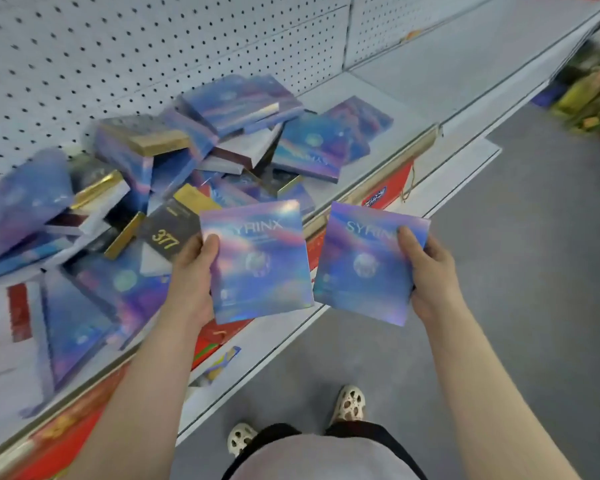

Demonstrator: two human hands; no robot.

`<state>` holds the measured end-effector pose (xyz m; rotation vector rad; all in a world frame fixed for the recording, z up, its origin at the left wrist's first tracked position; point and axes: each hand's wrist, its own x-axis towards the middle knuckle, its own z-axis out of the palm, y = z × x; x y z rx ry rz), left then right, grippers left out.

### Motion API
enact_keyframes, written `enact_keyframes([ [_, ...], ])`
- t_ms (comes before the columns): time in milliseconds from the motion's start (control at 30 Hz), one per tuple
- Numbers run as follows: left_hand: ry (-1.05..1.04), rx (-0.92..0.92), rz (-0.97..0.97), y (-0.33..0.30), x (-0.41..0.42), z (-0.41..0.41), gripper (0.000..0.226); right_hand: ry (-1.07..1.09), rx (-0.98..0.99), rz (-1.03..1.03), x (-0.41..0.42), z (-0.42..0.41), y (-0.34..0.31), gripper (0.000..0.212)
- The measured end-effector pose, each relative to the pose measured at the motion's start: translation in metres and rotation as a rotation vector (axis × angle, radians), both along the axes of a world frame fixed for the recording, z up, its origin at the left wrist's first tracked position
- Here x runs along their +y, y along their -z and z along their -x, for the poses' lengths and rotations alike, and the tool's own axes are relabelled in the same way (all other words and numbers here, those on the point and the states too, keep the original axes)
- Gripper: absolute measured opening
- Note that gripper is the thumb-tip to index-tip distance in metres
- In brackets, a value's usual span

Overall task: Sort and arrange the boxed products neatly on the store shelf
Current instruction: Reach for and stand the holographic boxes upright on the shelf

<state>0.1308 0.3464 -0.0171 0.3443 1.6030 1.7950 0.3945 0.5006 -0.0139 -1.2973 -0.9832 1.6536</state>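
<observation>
Two flat holographic boxes are held at frame centre, in front of the shelf (pixel 465 98): the left box (pixel 257 261) is pinched at its left edge by the left hand (pixel 194 271), the right box (pixel 364 265) at its right edge by the right hand (pixel 426 271). Fingers are curled under, thumbs on top. The boxes are judged light, stiff and glossy-slick, best gripped by the edges; a jumbled pile (pixel 187 161) is left at centre-left.
</observation>
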Motion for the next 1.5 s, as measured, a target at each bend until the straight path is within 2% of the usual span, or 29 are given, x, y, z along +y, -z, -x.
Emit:
enact_keyframes([
  [267,0.001,0.022,-0.032,0.003,0.122,-0.076,0.017,-0.025,-0.003,-0.010,0.105,-0.073,-0.001,0.031],
  [467,0.105,0.043,-0.042,0.000,0.209,-0.110,0.017,0.043,-0.007,-0.013,0.181,-0.116,0.008,0.030],
  [733,0.265,0.022,-0.026,0.016,0.364,-0.132,0.015,0.177,-0.048,-0.048,0.304,-0.162,0.020,0.030],
  [1033,0.444,0.006,-0.013,-0.014,0.543,-0.168,0.011,0.302,-0.050,-0.110,0.437,-0.210,0.008,0.027],
  [1233,0.463,-0.021,-0.046,-0.014,0.660,-0.211,0.013,0.300,-0.038,-0.124,0.547,-0.251,0.014,0.031],
  [1500,0.371,-0.028,-0.056,-0.023,0.805,-0.286,0.013,0.247,-0.052,-0.156,0.710,-0.324,-0.003,0.029],
])
